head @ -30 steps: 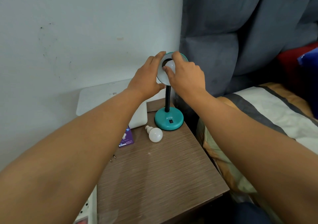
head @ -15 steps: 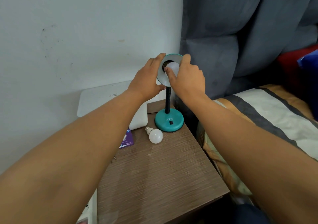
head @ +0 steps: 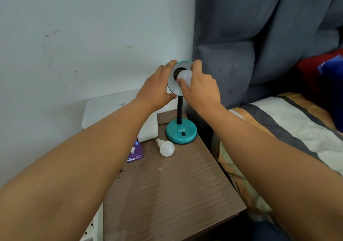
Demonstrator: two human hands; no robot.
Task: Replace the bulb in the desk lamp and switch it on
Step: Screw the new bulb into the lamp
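A teal desk lamp stands on its round base [head: 181, 133] at the back of a brown nightstand [head: 167, 188], its black flexible neck rising to a tilted shade [head: 173, 84]. My left hand [head: 156, 87] grips the shade's left rim. My right hand [head: 199, 87] holds a white bulb [head: 185, 75] at the shade's dark socket, thumb and fingers around it. A second white bulb [head: 166, 148] lies loose on the nightstand in front of the base. A black switch [head: 183, 134] sits on the base.
A purple bulb box [head: 135, 152] lies left of the loose bulb. A white flat box [head: 118, 111] leans on the wall behind. A power strip [head: 92, 227] shows at the lower left. A bed [head: 289, 122] and grey headboard [head: 259, 36] stand to the right.
My right hand has turned on the bulb at the socket, and more of the bulb now shows. My left hand keeps its hold on the shade.
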